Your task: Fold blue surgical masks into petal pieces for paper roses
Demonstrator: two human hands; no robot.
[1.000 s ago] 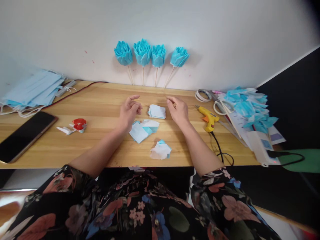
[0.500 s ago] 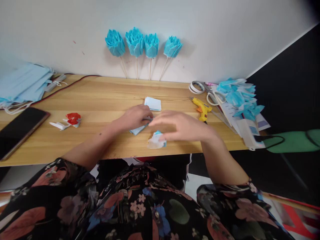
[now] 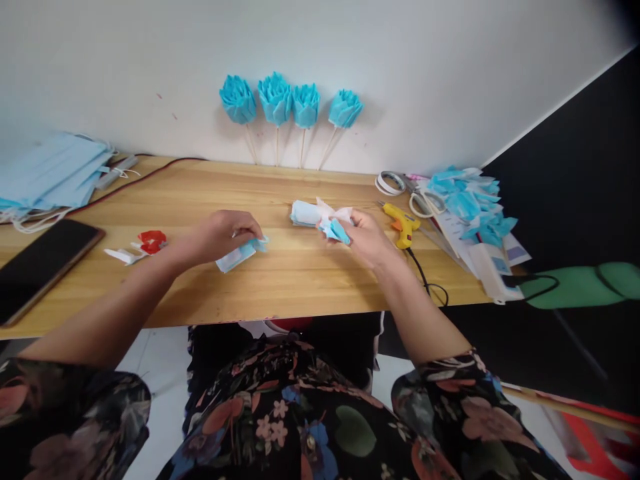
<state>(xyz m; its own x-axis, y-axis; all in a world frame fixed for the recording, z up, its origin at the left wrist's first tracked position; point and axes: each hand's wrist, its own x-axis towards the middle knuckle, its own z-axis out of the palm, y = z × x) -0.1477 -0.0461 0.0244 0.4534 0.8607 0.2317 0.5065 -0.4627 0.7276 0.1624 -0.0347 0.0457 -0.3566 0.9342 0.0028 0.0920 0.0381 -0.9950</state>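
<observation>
My left hand [image 3: 225, 233] is closed, its fingertips pinching the end of a light-blue folded fabric piece [image 3: 235, 257] that lies low over the tabletop. My right hand [image 3: 369, 239] is closed around a crumpled blue-and-white fabric piece [image 3: 335, 230], whose white edges stick up past the fingers. Just left of it, a small stack of pale-blue cut pieces [image 3: 304, 213] lies on the wooden table [image 3: 290, 287]. Part of what the right hand holds is hidden by its fingers.
Several blue fabric flowers [image 3: 275, 100] on sticks lean against the wall. At right are a yellow glue gun [image 3: 403, 225] with its cord, a tape roll [image 3: 390, 183], scissors [image 3: 426, 203] and blue petals [image 3: 470, 200]. Face masks [image 3: 55, 173], a phone [image 3: 47, 267] and a red-white scrap [image 3: 151, 241] lie left.
My hands have moved apart. The left went left with the light-blue piece; the right took up the crumpled piece from the table's front and carried it farther back.
</observation>
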